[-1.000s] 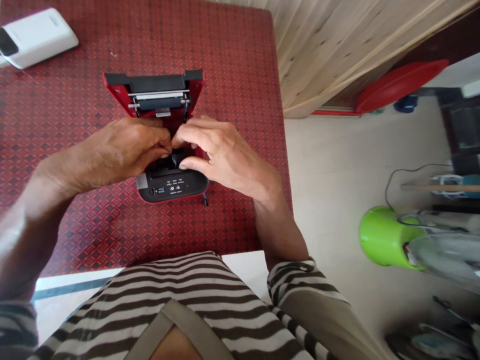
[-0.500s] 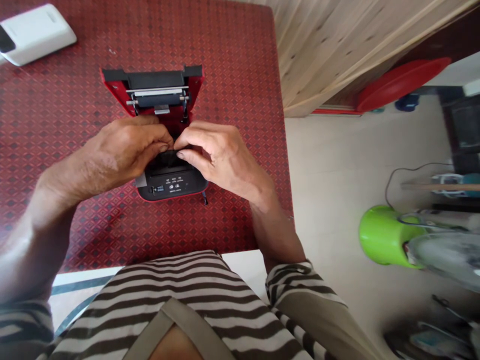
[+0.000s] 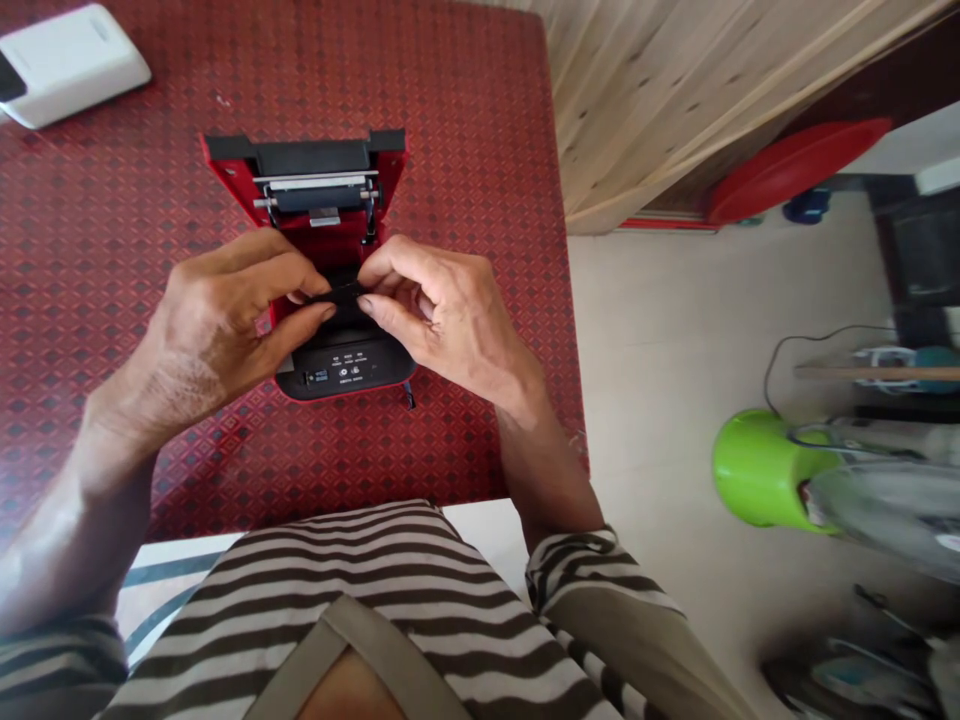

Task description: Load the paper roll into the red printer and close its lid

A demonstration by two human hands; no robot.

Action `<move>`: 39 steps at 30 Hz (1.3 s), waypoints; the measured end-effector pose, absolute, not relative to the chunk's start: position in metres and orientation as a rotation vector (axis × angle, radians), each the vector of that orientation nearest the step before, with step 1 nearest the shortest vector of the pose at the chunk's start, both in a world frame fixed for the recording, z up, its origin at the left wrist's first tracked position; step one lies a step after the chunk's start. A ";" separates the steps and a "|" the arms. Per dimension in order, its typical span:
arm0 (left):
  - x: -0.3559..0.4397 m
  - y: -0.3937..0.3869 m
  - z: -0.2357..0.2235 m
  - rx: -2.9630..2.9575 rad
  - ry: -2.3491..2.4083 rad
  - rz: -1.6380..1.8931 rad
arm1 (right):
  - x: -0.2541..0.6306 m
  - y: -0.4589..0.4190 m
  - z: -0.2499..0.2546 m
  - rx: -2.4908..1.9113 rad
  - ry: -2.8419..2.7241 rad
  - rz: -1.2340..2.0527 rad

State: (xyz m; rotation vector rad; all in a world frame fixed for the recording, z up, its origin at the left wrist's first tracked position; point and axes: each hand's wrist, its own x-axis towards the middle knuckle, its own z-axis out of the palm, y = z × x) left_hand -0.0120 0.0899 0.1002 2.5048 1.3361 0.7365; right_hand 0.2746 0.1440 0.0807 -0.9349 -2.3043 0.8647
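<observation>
My left hand (image 3: 225,320) and my right hand (image 3: 442,315) pinch a thin black strip (image 3: 337,294) between their fingertips. The strip runs sideways above the open well of a red-and-black portable printer (image 3: 345,375). Its control panel, with small buttons and ports, lies just below my hands. Its hinged lid (image 3: 311,190) stands open at the far side, showing a black roller and metal bar. My fingers hide most of the well. A small dark tag hangs at the printer's near edge.
The printer stands on a table with a red patterned cover (image 3: 480,300). A white power bank (image 3: 67,65) lies at the far left corner. Right of the table are a wooden panel (image 3: 675,100), a red plastic lid (image 3: 787,170), and a green fan base (image 3: 757,470) on the floor.
My left hand has shifted back and turned, and the black strip now shows clearly between both hands' fingertips. The printer has not moved.
</observation>
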 end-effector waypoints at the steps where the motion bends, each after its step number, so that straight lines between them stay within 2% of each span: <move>1: -0.012 0.089 0.101 2.498 1.335 0.726 | 0.275 0.144 0.082 -0.928 -2.307 0.854; 21: -0.016 0.075 0.106 2.323 1.221 0.709 | 0.271 0.099 0.085 -0.835 -2.470 0.533; 28: -0.017 0.077 0.110 2.475 1.186 0.673 | 0.272 0.097 0.080 -0.794 -2.473 0.252; 34: -0.017 0.074 0.124 2.488 1.127 0.614 | 0.272 0.091 0.080 -0.803 -2.491 0.328; 39: -0.019 0.086 0.145 2.416 1.490 0.836 | 0.273 0.086 0.078 -0.813 -2.485 0.319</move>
